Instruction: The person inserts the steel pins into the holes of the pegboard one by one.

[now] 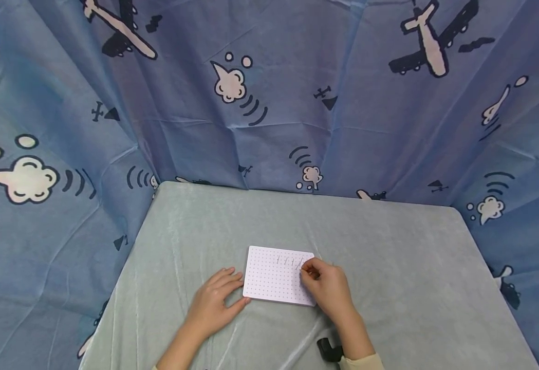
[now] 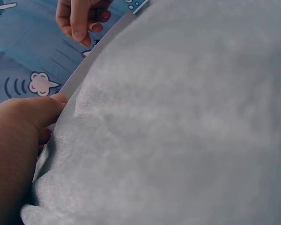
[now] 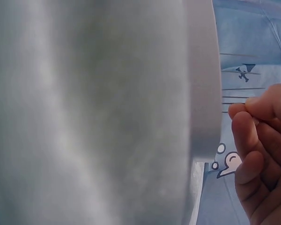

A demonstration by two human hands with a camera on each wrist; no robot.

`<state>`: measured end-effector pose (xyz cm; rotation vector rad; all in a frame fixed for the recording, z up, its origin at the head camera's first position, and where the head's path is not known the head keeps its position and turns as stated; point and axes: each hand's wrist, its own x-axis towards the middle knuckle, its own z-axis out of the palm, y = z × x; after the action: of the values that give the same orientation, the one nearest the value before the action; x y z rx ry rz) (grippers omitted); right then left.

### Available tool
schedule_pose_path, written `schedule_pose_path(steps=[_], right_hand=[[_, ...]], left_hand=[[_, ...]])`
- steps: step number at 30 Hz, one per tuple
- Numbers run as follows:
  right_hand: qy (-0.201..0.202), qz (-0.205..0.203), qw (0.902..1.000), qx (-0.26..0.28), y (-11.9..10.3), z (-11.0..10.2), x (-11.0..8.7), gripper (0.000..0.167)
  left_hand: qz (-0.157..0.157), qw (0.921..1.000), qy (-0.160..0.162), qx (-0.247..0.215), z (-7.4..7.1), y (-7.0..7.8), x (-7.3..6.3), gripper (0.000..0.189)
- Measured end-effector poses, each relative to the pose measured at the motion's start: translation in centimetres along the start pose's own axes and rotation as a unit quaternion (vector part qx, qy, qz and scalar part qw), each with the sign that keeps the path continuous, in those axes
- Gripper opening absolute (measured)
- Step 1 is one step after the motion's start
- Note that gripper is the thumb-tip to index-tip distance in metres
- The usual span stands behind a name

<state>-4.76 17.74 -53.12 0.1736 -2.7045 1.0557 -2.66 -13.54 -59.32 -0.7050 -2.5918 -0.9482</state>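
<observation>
A white board [image 1: 269, 280] with a grid of small holes lies on the table, its thick side edge [image 3: 203, 89] large in the right wrist view. Several thin needles [image 3: 246, 88] stand up from it in a row near its far right part. My right hand [image 1: 331, 288] is over the board's right side, thumb and index finger pinching one thin needle [image 3: 233, 103] at the row's end. The other fingers of that hand are bent. My left hand [image 1: 211, 306] rests spread at the board's left edge, fingertips and thumb against it.
A pale grey-green cloth [image 1: 195, 221] with a few creases covers the table. Blue curtains [image 1: 278, 92] printed with planes and clouds hang behind and at both sides. A black curved piece [image 1: 328, 350] sits beside the right wrist.
</observation>
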Motion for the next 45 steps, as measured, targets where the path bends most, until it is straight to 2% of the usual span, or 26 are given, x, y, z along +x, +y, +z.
schedule_pose_path(steps=[8, 16, 24, 27, 31, 39, 45], right_hand=[[-0.006, 0.005, 0.9999, -0.009, -0.2, -0.2, 0.1, 0.023], [-0.018, 0.018, 0.9996, -0.009, -0.4, -0.3, -0.1, 0.022], [-0.04, 0.058, 0.9975, -0.004, -0.3, -0.5, -0.4, 0.008], [-0.048, 0.07, 0.9963, 0.003, 0.1, -0.8, -0.5, 0.016], [-0.04, 0.078, 0.9962, 0.001, 0.8, -1.8, -0.4, 0.021], [-0.026, 0.101, 0.9933, -0.05, 2.2, -3.7, -0.6, 0.024], [-0.04, 0.123, 0.986, -0.105, 2.9, -4.5, -0.9, 0.027]], left_hand=[[0.007, 1.0, 0.002, 0.003, -0.1, 0.1, 0.3, 0.043], [0.007, 0.9999, 0.004, 0.009, 0.1, 0.3, -0.1, 0.042], [0.009, 0.9999, 0.01, 0.01, 0.4, 0.3, -0.4, 0.041], [0.012, 0.9998, 0.015, 0.011, 0.4, 0.4, -0.4, 0.041], [0.017, 0.9997, 0.018, 0.009, 0.3, 0.4, -0.1, 0.041], [0.024, 0.9994, 0.021, 0.012, 0.3, 0.3, -0.1, 0.042], [0.019, 0.9996, 0.017, 0.012, 0.3, 0.2, -0.1, 0.041]])
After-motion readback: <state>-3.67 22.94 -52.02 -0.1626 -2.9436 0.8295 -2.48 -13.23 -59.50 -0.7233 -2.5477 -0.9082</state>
